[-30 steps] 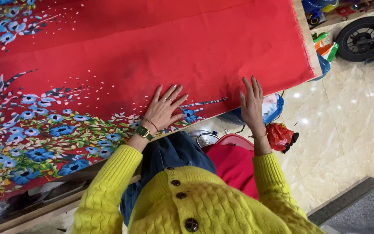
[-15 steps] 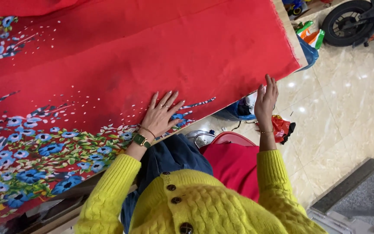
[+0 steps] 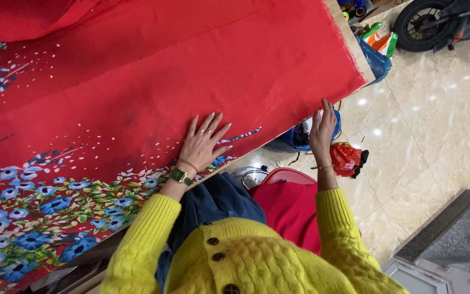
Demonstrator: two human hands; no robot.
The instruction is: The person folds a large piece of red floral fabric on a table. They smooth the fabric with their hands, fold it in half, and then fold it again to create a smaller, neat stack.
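left hand (image 3: 202, 146) lies flat, fingers spread wide, on the red floral fabric (image 3: 191, 71), while right hand (image 3: 322, 130), at its 3 o'clock, grips the fabric's edge.

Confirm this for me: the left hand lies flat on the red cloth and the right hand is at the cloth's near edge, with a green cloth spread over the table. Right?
Not quite. The head view shows the cloth on the table is red with a blue flower border, not green. The rest holds: the left hand lies flat on it, fingers spread, and the right hand is at its near edge.
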